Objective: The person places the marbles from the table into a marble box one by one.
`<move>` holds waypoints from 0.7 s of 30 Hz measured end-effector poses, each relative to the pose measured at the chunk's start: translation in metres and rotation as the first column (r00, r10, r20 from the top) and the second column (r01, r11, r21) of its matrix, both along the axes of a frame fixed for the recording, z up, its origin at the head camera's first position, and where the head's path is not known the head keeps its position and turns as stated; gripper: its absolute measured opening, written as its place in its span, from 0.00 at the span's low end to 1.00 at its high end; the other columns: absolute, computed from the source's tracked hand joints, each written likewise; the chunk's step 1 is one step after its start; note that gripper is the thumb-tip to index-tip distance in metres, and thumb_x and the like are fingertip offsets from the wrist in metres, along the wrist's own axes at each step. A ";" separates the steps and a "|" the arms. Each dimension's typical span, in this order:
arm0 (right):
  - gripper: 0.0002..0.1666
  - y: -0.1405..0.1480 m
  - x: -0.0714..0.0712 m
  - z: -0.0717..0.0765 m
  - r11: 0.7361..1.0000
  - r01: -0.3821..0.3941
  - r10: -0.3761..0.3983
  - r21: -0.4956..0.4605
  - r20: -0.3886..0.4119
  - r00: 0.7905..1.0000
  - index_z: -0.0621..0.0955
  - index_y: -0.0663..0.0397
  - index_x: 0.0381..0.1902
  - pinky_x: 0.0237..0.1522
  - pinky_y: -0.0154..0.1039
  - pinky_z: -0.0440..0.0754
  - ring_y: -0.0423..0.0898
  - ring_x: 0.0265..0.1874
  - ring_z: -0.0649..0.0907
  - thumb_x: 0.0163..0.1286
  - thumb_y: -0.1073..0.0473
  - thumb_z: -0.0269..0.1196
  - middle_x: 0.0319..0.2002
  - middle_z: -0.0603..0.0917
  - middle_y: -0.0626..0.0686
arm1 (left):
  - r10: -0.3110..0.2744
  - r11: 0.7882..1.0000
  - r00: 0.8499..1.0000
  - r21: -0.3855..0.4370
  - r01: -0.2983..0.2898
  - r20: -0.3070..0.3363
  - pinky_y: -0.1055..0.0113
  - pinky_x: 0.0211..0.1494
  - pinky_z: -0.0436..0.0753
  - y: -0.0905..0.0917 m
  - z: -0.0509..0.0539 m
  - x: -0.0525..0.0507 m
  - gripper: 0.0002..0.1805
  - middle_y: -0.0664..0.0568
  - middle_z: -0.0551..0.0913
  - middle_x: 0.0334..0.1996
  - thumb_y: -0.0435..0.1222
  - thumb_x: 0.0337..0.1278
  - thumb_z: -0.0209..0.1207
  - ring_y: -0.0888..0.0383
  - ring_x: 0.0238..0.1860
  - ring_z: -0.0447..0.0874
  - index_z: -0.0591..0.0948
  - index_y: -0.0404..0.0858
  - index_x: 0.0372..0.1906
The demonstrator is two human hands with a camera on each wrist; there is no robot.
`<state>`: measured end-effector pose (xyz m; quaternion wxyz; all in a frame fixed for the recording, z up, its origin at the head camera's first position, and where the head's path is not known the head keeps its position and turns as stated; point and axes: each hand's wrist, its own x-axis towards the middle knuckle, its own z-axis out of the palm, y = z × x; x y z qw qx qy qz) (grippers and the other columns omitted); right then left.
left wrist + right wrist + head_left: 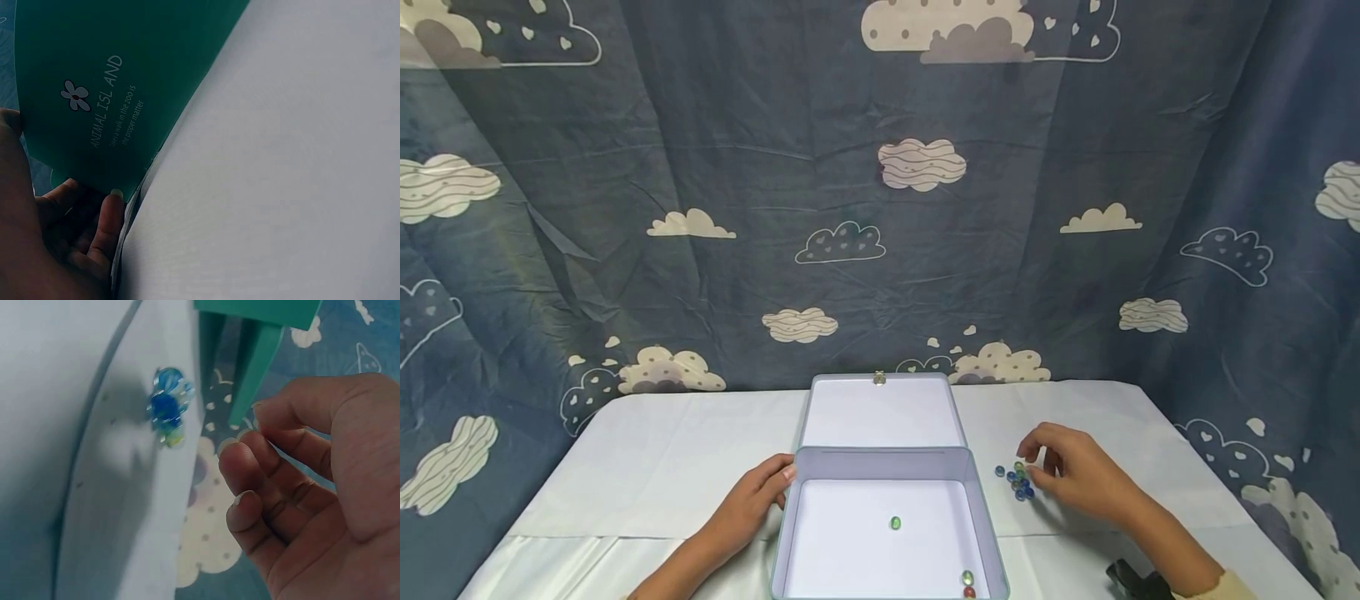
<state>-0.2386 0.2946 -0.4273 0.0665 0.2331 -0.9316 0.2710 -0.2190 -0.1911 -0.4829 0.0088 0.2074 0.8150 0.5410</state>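
Observation:
A box [889,463] with pale lilac inner walls stands with its lid [880,412] laid back behind it. My left hand [745,508] holds its left wall near the back corner; in the left wrist view, bent fingers of the left hand [81,231] lie against the corner of its green outer side [106,56]. Inside are a green marble [896,523], a yellow-green marble [967,577] and a reddish marble [969,592]. My right hand [1082,471], fingers loosely bent, is just right of several blue and green marbles [1021,483]. In the right wrist view, the right hand [300,481] shows nothing between its fingers, apart from the blurred marbles [167,406].
White cloth [715,433] covers the table. Near its front, beside the right forearm, lies a black object [1131,579]. A dark blue curtain [820,283] with cloud prints hangs behind and at both sides. Green box parts [259,362] show in the right wrist view.

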 end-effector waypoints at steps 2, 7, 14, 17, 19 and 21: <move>0.12 0.003 -0.002 -0.003 1.000 -0.008 0.008 -0.004 0.006 1.000 0.86 0.50 0.43 0.30 0.34 0.77 0.35 0.27 0.76 0.64 0.69 0.72 0.36 0.84 0.46 | -0.001 1.000 1.000 -0.002 0.001 0.001 0.66 0.47 0.79 0.000 0.000 -0.001 0.21 0.43 0.87 0.46 0.41 0.86 0.45 0.60 0.35 0.83 0.79 0.30 0.65; 0.15 0.006 -0.006 -0.011 0.999 0.037 -0.037 -0.001 0.063 0.997 0.87 0.50 0.48 0.30 0.34 0.77 0.36 0.28 0.76 0.65 0.69 0.71 0.39 0.85 0.44 | 0.001 1.000 1.000 -0.004 -0.001 0.010 0.66 0.47 0.79 0.000 0.001 -0.001 0.22 0.43 0.86 0.46 0.42 0.86 0.46 0.60 0.35 0.82 0.79 0.31 0.65; 0.18 0.004 -0.007 -0.022 1.000 0.016 -0.018 0.018 0.107 0.994 0.88 0.51 0.51 0.31 0.33 0.77 0.36 0.28 0.75 0.66 0.70 0.69 0.42 0.84 0.45 | 0.003 1.000 1.000 -0.003 -0.003 0.024 0.66 0.49 0.78 -0.002 -0.001 0.000 0.23 0.44 0.86 0.45 0.41 0.85 0.46 0.62 0.35 0.82 0.78 0.29 0.66; 0.18 0.002 -0.007 -0.024 0.999 0.027 -0.032 0.044 0.114 0.993 0.89 0.50 0.51 0.32 0.33 0.76 0.36 0.29 0.74 0.66 0.70 0.68 0.42 0.83 0.44 | -0.004 1.000 1.000 0.002 0.003 0.026 0.67 0.48 0.78 -0.002 -0.002 0.000 0.23 0.44 0.86 0.45 0.41 0.86 0.46 0.62 0.35 0.82 0.78 0.29 0.66; 0.17 0.001 -0.007 -0.025 0.997 0.046 -0.053 0.062 0.118 0.992 0.89 0.48 0.51 0.33 0.33 0.76 0.36 0.29 0.74 0.67 0.69 0.68 0.42 0.82 0.43 | -0.010 1.000 1.000 0.004 0.010 0.024 0.66 0.48 0.78 -0.002 -0.001 0.001 0.22 0.43 0.86 0.46 0.41 0.86 0.46 0.61 0.36 0.82 0.78 0.30 0.66; 0.17 0.001 -0.007 -0.026 0.996 0.056 -0.064 0.072 0.117 0.991 0.89 0.48 0.51 0.33 0.33 0.76 0.36 0.30 0.74 0.67 0.68 0.69 0.41 0.82 0.42 | -0.016 1.000 1.000 0.010 0.015 0.022 0.66 0.48 0.78 -0.002 -0.001 0.000 0.22 0.43 0.86 0.46 0.41 0.86 0.46 0.61 0.36 0.82 0.78 0.30 0.66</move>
